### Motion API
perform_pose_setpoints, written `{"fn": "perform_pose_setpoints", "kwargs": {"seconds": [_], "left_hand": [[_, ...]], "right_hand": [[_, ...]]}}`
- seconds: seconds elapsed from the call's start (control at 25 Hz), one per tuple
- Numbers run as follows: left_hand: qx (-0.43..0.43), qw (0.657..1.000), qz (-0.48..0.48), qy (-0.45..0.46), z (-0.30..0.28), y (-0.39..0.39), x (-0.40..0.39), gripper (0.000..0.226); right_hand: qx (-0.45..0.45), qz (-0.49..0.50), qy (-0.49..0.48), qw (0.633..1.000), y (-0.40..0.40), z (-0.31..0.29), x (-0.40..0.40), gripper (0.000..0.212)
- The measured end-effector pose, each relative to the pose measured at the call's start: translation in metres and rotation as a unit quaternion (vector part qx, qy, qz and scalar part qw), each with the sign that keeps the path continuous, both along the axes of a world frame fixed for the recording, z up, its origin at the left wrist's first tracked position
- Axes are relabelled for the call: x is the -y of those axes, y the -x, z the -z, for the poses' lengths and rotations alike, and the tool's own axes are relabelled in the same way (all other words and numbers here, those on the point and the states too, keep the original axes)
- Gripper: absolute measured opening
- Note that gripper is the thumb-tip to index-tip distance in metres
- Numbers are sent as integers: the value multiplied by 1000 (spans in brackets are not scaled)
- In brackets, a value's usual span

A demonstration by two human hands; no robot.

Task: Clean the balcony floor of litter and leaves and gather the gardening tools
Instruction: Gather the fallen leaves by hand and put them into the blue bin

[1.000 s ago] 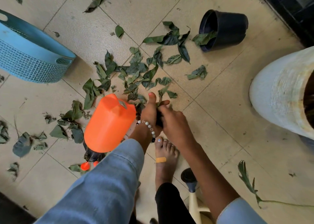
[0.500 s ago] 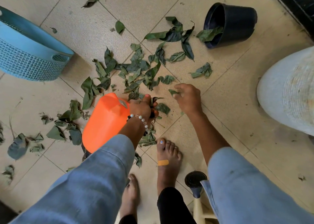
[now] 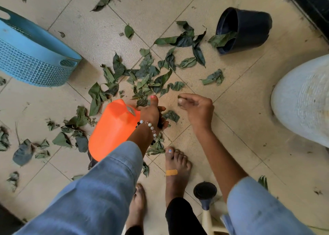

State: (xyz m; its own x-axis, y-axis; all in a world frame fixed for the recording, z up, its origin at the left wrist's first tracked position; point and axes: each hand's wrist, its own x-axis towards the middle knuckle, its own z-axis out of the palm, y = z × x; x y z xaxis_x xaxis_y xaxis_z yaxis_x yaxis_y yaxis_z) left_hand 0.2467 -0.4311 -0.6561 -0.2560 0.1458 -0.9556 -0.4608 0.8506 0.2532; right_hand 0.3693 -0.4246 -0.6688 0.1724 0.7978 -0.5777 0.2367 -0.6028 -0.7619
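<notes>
Green leaves (image 3: pixel 147 78) lie scattered over the tiled balcony floor (image 3: pixel 231 120), thickest in the middle. My left hand (image 3: pixel 152 113) grips a bunch of dark leaves, thumb pointing up. An orange spray bottle (image 3: pixel 112 128) sits tilted against my left wrist, its dark nozzle end towards me; I cannot tell whether the hand holds it. To the right, my right hand (image 3: pixel 197 108) hovers just above the floor with curled fingers, pinching a small leaf piece (image 3: pixel 179 97) at the fingertips. One leaf (image 3: pixel 171 116) lies between the two hands.
A blue lattice basket (image 3: pixel 35 63) stands at the left. A black pot (image 3: pixel 243 29) lies on its side at the back right with a leaf in its mouth. A large pale planter (image 3: pixel 302 101) fills the right edge. My bare feet (image 3: pixel 176 170) and a cream, dark-tipped tool (image 3: pixel 205 193) are near me.
My right hand left the left hand, reached to the floor on the right, and now lifts slightly with a leaf piece pinched. The left hand keeps its bunch of leaves.
</notes>
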Motion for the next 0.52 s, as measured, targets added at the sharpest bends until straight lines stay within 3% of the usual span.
{"fn": "perform_pose_setpoints", "kwargs": {"seconds": [0.08, 0.2, 0.24, 0.32, 0.36, 0.4, 0.44, 0.52], "left_hand": [[48, 999, -24, 6, -6, -12, -7, 55], [-2, 999, -47, 1, -10, -27, -19, 42], [-18, 999, -50, -11, -13, -29, -23, 36], [3, 998, -61, -34, -12, -28, -30, 31], [16, 997, -60, -37, -8, -26, -31, 31], [15, 998, -48, -33, -4, -24, -31, 31], [5, 999, -30, -28, 1, -23, -30, 33], [-19, 999, 1, -25, 8, -22, -27, 40]], "right_hand": [[-6, -68, -32, 997, 12, -29, 10, 23], [12, -348, -57, 936, -7, -42, 10, 31], [-8, -355, -39, 934, -20, -40, -1, 29], [-7, -232, -3, 973, -45, -35, -29, 23], [74, -168, -6, 983, -58, -27, -45, 25], [185, -152, -18, 971, -68, -15, -58, 31], [270, -185, -29, 944, -75, -2, -70, 40], [341, -291, -19, 893, -78, 25, -81, 51]]}}
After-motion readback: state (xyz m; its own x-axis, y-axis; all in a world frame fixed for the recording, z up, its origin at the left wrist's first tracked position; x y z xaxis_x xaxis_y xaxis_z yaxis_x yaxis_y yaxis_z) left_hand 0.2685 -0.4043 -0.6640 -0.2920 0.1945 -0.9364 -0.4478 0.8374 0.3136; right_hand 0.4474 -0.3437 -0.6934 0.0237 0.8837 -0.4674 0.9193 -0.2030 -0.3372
